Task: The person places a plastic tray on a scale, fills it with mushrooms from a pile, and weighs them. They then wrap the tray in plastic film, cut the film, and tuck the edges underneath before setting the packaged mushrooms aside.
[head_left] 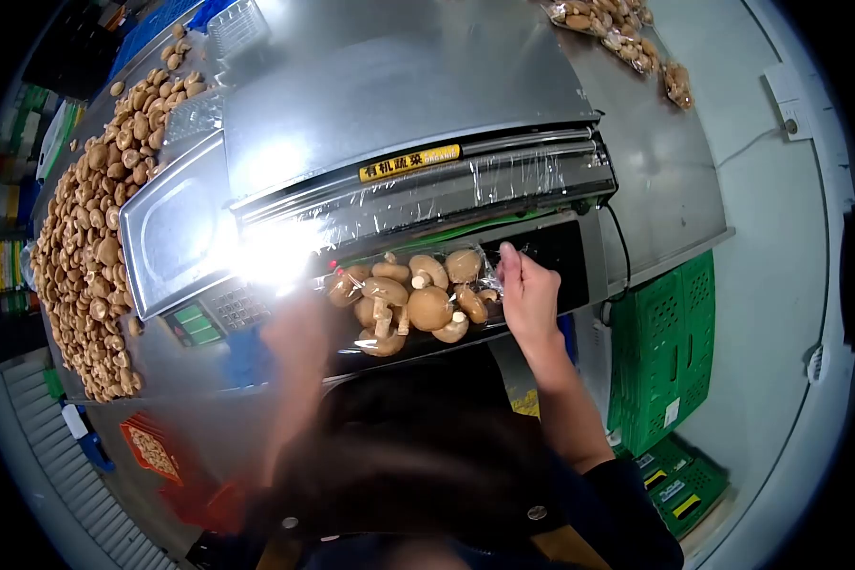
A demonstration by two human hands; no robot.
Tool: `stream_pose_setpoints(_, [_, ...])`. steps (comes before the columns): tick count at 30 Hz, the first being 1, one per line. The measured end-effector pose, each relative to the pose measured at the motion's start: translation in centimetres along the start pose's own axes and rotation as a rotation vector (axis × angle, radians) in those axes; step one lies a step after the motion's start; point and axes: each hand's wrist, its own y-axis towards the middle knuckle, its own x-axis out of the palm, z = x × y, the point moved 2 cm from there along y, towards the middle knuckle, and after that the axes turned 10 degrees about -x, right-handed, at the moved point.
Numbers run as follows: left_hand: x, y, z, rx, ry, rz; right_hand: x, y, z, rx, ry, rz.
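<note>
Bright overhead light, blown-out glare left of centre on the steel wrapping machine point(399, 104) and cling film point(418, 195), left hand point(299, 332) motion-blurred, fisheye bending at edges, black vignette corners, dim lower foreground

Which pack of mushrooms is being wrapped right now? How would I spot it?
Find the steel wrapping machine with the yellow label. Just below its film roll, between the left hand and right hand, sits the tray of mushrooms. Unlike the loose mushrooms heaped at left, it is covered in clear film.
</note>
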Motion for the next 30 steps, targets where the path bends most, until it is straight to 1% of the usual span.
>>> stream_pose_setpoints(1, [-0.5,0.0,-0.4,0.028,0.018,0.0,-0.3,-0.1,-0.2,0.032,-0.031,-0.039])
stream_pose_setpoints(2, [-1.1,-0.2,-1.0,0.05,0.036,0.0,-0.5,-0.2,-0.3,0.067,0.033,-0.004])
stream_pose_setpoints(3, [-1.8,-0.4,-1.7,0.071,0.056,-0.001,-1.2,-0.5,-0.4,0.117,0.047,-0.032])
stream_pose_setpoints(4, [-2.7,-0.6,-2.7,0.041,-0.111,-0.025,-2.2,-0.9,-0.8,0.159,0.046,-0.116])
stream_pose_setpoints(5, [-4.6,-0.7,-2.8,-0.374,-0.278,-0.22,-3.2,-1.3,-1.5,0.202,0.046,-0.203])
stream_pose_setpoints(7, [-8.2,-0.9,-3.2,-0.51,-0.082,-0.332,-4.9,-3.1,-1.4,0.528,0.193,-0.337])
stream_pose_setpoints(9, [-9.0,-3.2,-7.6,-0.455,0.068,-0.511,-4.5,-6.0,0.3,0.691,0.166,-0.486])
stream_pose_setpoints(10, [-8.6,-4.8,-9.7,-0.425,0.14,-0.597,-3.6,-7.6,2.2,0.753,0.193,-0.484])
stream_pose_setpoints(11, [-7.6,-6.9,-11.2,-0.459,0.114,-0.619,-2.2,-9.5,4.3,0.817,0.222,-0.485])
stream_pose_setpoints(12, [-6.1,-8.6,-11.5,-0.529,0.018,-0.673,-0.5,-10.9,5.6,0.895,0.119,-0.541])
stream_pose_setpoints(13, [-4.5,-10.2,-11.7,-0.605,-0.077,-0.721,2.2,-12.8,7.6,0.728,0.065,-0.571])
stream_pose_setpoints(14, [-3.0,-11.9,-12.0,-0.683,-0.165,-0.765,5.3,-14.8,9.6,0.427,0.007,-0.717])
stream_pose_setpoints(15, [-2.9,-11.0,-8.3,-0.9,-0.412,-0.799,8.0,-15.4,7.5,0.468,0.274,-0.585])
stream_pose_setpoints(16, [-2.9,-10.1,-4.6,-1.132,-0.64,-0.789,8.4,-15.9,5.9,0.569,0.475,-0.56])
stream_pose_setpoints(17, [-1.0,-12.3,-8.3,-1.402,-0.885,-0.821,8.6,-14.9,2.0,0.678,0.667,-0.526])
stream_pose_setpoints(19, [1.7,-14.6,-11.8,-0.528,-0.876,-1.07,8.7,-13.4,-1.0,0.67,0.911,-0.721])
stream_pose_setpoints(20, [2.7,-15.1,-11.1,-1.006,-1.232,-0.977,8.7,-12.7,-2.5,0.672,1.024,-0.824])
stream_pose_setpoints(21, [2.6,-14.7,-7.9,-1.508,-1.561,-0.809,8.5,-12.0,-4.7,0.728,1.164,-0.929])
stream_pose_setpoints(22, [0.5,-11.8,-5.4,-0.644,-1.174,-1.063,8.1,-11.3,-7.0,0.79,1.287,-1.041])
stream_pose_setpoints(23, [-2.7,-7.6,-1.2,0.061,-0.781,-0.816,7.7,-10.6,-8.3,0.46,1.213,-1.15])
stream_pose_setpoints(24, [-3.3,-7.1,-0.2,0.113,-0.922,-0.698,7.1,-9.9,-9.6,0.134,1.13,-1.188])
stream_pose_setpoints(25, [-3.8,-6.6,0.9,0.17,-1.063,-0.577,6.7,-9.5,-10.4,-0.046,1.044,-1.212])
stream_pose_setpoints(26, [-4.6,-5.9,2.3,0.233,-1.093,-0.474,6.3,-9.5,-11.5,-0.075,1.041,-1.148])
stream_pose_setpoints(27, [-5.3,-5.9,2.6,0.168,-1.058,-0.548,6.1,-9.7,-11.9,-0.152,1.033,-1.119])
stream_pose_setpoints(29, [-4.9,-4.7,3.3,0.58,-0.875,-0.561,5.6,-9.2,-12.2,-0.118,0.672,-1.421])
stream_pose_setpoints(30, [-4.5,-5.2,4.1,0.573,-0.94,-0.767,6.8,-10.3,-10.9,-0.108,0.694,-1.546])
